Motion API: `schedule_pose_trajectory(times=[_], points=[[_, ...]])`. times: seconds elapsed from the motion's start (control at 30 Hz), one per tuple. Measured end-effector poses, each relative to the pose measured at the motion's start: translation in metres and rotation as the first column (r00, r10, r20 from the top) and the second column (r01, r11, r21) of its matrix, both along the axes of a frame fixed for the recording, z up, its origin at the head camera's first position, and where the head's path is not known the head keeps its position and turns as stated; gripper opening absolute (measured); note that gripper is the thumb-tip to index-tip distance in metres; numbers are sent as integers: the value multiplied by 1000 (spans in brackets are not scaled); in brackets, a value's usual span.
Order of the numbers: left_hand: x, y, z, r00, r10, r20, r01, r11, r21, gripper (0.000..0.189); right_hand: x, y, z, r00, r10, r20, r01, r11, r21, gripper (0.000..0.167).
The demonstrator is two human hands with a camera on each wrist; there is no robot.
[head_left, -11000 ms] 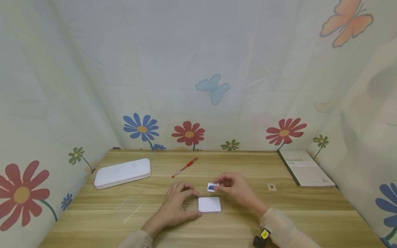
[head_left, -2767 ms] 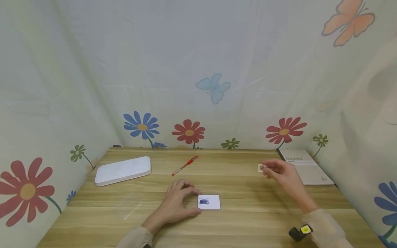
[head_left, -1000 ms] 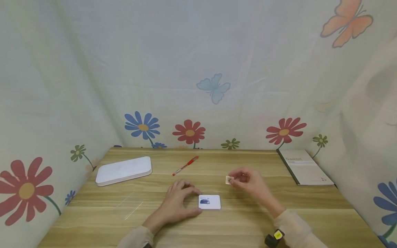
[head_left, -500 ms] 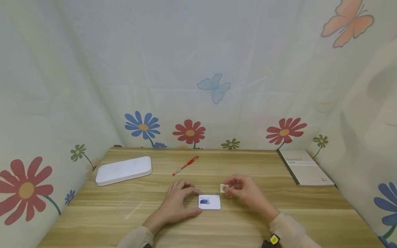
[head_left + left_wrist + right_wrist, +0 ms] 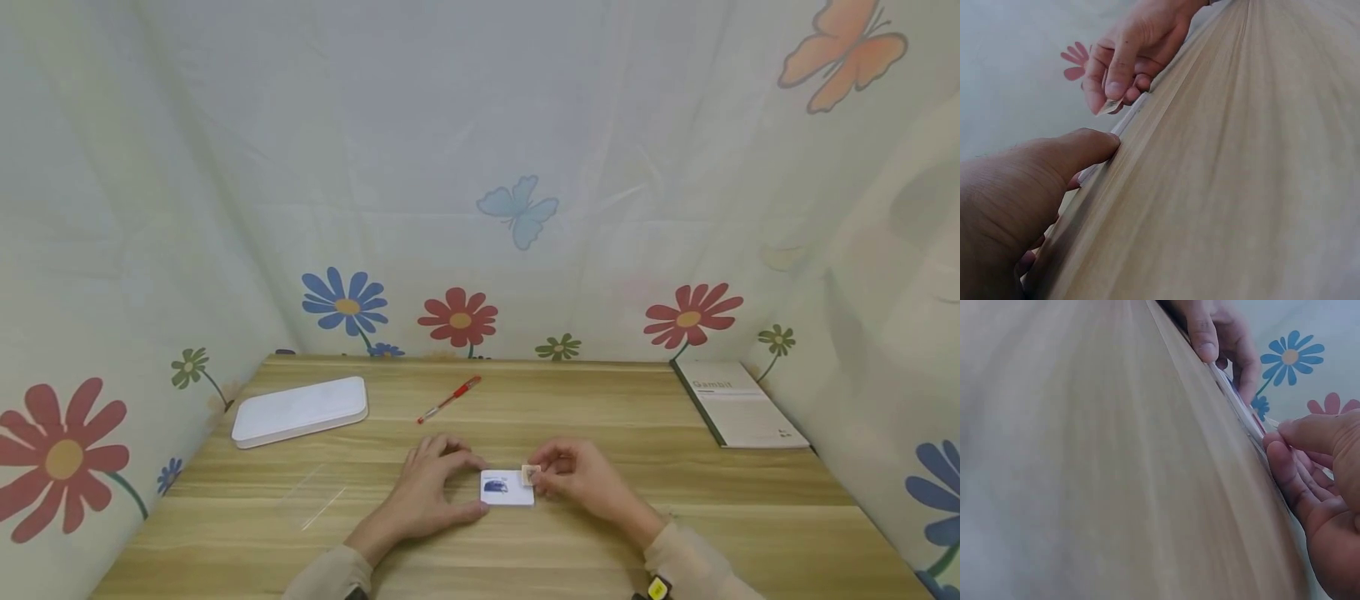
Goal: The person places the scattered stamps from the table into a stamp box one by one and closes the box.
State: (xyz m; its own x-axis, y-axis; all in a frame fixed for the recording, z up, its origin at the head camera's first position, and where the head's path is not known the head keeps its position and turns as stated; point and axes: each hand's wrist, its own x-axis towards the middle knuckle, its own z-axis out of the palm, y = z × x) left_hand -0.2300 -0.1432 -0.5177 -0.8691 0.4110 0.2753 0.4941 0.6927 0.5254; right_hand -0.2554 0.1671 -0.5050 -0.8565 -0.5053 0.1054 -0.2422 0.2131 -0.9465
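A small white card (image 5: pixel 517 498) lies on the table, with a blue-purple picture stamp (image 5: pixel 495 487) on its left half. My left hand (image 5: pixel 431 490) holds the card at its left end, thumb at the near corner and index finger at the far one. Between thumb and index finger, my right hand (image 5: pixel 581 479) pinches a small cream-bordered stamp (image 5: pixel 530 475) with a dark picture. That stamp overlaps the card's far right corner. In the left wrist view, the pinched stamp (image 5: pixel 1109 107) tilts just above the card's edge.
A white pencil case (image 5: pixel 300 412) lies at the back left, and a red gel pen (image 5: pixel 448 400) at the back middle. A notebook (image 5: pixel 738 408) sits at the back right. Thin clear plastic (image 5: pixel 313 498) lies left of my left hand. A flowered curtain surrounds the table.
The blue-purple stamp went from my right hand onto the card. My right hand then picked up the cream-bordered stamp at the right and brought it left to the card. My left hand stayed put.
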Motion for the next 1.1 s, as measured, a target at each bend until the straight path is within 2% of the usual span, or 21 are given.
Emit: schedule_pose_trajectory(times=[0.27,0.63,1.1], points=[[1,0,0,1000,2,-1,-2,1000,1,52,3,-4,-4,1000,-3,-29,4,1000,25,19],[1,1,1,1000,0,2,0,1000,-3,54,8,-12,-4,981,-55,-185,76,991,107,16],[1,1,3,1000,-3,-6,2,1000,-7,52,13,-17,0,970,-63,-235,106,979,176,14]])
